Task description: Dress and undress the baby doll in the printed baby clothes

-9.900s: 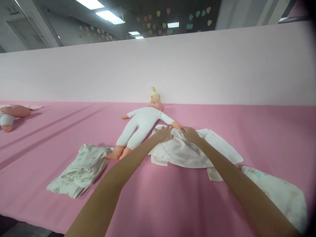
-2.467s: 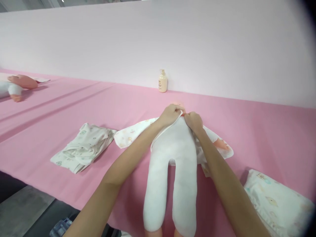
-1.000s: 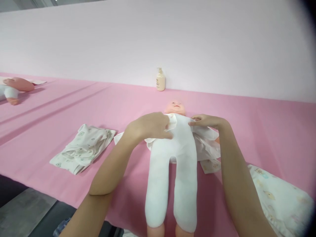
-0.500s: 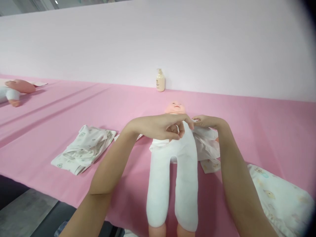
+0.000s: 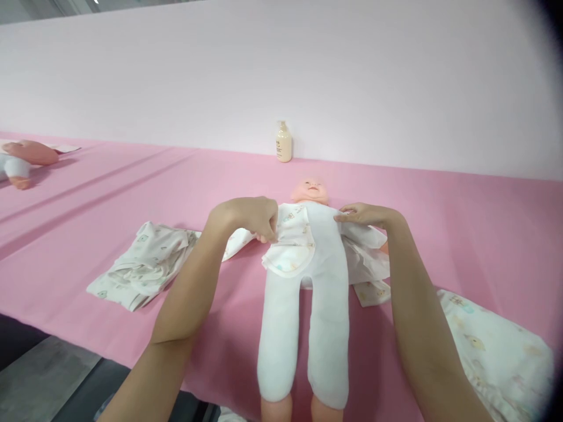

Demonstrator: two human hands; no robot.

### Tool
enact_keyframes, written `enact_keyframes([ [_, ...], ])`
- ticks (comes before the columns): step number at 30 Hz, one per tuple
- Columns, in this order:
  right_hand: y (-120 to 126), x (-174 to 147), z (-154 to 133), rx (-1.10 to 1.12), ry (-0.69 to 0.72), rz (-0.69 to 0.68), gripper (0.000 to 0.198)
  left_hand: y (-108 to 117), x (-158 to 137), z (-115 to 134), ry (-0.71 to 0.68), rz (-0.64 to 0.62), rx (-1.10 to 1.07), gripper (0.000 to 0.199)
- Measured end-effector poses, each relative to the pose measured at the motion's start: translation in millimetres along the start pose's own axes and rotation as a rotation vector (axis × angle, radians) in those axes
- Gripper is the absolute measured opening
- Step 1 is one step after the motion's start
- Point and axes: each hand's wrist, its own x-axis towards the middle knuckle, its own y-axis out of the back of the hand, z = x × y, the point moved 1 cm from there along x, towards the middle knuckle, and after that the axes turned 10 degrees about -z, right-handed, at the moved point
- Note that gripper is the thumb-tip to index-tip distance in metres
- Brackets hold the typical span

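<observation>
A baby doll [image 5: 328, 252] with a white cloth body lies on its back, its head away from me and its legs toward me. Under and around it is a white printed baby shirt [image 5: 291, 234]. One front panel covers the doll's chest on the left; the other side lies spread out to the right. My left hand [image 5: 258, 217] is closed on the shirt at the left edge of that panel, its fingertips partly hidden. At the doll's right-side shoulder, my right hand [image 5: 361, 214] pinches the shirt's edge between thumb and fingers.
Folded printed baby clothes [image 5: 145, 266] lie to the left, and another printed cloth piece [image 5: 497, 346] at the right. A cream pump bottle [image 5: 284, 143] stands by the white wall. Part of another doll [image 5: 30, 153] shows at far left. The pink table's front edge [image 5: 109, 357] is near me.
My left hand has moved left from across the doll's chest to its left side, and the shirt's front panel now shows lying over the chest. My right hand stays at the shoulder.
</observation>
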Motion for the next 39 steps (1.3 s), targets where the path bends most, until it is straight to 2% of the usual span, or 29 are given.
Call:
enact_keyframes([
  [2,0,1,1,0.041,0.007,-0.046,0.066,-1,0,0,-0.027,-0.106,-0.052,0.017],
  [4,-1,2,2,0.075,-0.012,-0.073,0.068,-3,5,2,-0.035,-0.118,-0.067,0.023],
  [7,-1,3,3,0.11,-0.038,-0.095,0.068,-6,14,3,0.006,-0.038,-0.027,0.038],
  [11,-1,6,2,0.107,-0.035,-0.098,0.062,-3,19,-5,0.025,0.082,-0.004,0.067],
  [15,-1,9,-2,0.072,0.01,-0.034,0.058,-1,23,-10,-0.088,0.024,-0.051,0.091],
  [20,-3,11,-5,0.175,0.067,0.054,0.058,-6,28,-6,-0.232,0.005,-0.136,0.111],
  [23,-2,12,-2,0.209,0.044,0.097,0.063,-7,26,0,-0.215,0.028,-0.135,0.102],
  [27,-1,12,4,0.198,0.011,0.076,0.066,-3,1,6,-0.073,0.193,-0.038,0.091],
  [29,-1,11,5,0.188,-0.002,0.062,0.065,-3,-16,9,-0.02,0.231,0.0,0.069],
  [32,-1,10,6,0.193,-0.009,0.026,0.065,-10,-30,18,0.024,0.135,0.089,0.025],
  [33,-1,10,6,0.189,-0.011,0.015,0.065,-14,-29,24,0.012,0.123,0.11,0.021],
  [36,0,12,8,0.153,-0.023,0.014,0.067,-27,-12,40,-0.059,0.163,0.166,0.032],
  [39,1,13,9,0.12,-0.008,0.01,0.068,-35,6,46,-0.088,0.169,0.272,0.032],
])
